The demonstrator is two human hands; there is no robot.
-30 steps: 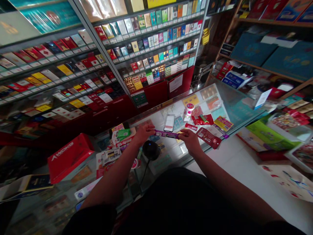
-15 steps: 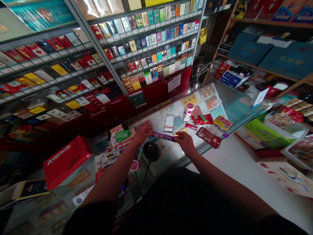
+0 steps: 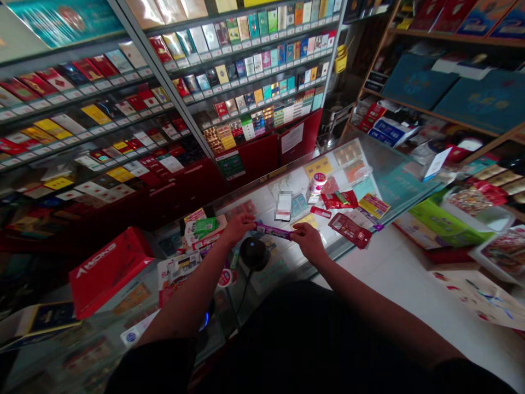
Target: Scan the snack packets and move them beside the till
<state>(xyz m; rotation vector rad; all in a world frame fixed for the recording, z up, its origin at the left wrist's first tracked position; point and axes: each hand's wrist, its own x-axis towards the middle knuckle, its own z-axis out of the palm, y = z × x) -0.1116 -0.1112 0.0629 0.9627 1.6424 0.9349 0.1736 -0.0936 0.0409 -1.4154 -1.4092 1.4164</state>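
Note:
A slim purple candy pack [image 3: 273, 230] is stretched between my two hands above the glass counter [image 3: 262, 279]. My left hand [image 3: 240, 225] pinches its left end, and my right hand [image 3: 307, 238] pinches the right end. Just below the pack stands a round black device [image 3: 253, 253] with a cable. Beyond the pack lies a white card-like object [image 3: 283, 206], partly blurred out. Right of it are a small red packet [image 3: 320, 212], a white tub with a pink lid [image 3: 318, 182], a red bag [image 3: 339, 200] and a dark red packet [image 3: 350, 230].
Left on the counter are a red box [image 3: 112, 272], a green packet [image 3: 205, 225] and several other packets. A yellow-and-pink packet [image 3: 374, 206] lies near the right edge. Shelves of small boxes [image 3: 246, 65] rise behind. Blue cartons [image 3: 418, 82] fill a wooden shelf at right.
The purple candy pack and my right hand have shifted very slightly left. Both hands keep their hold on its ends.

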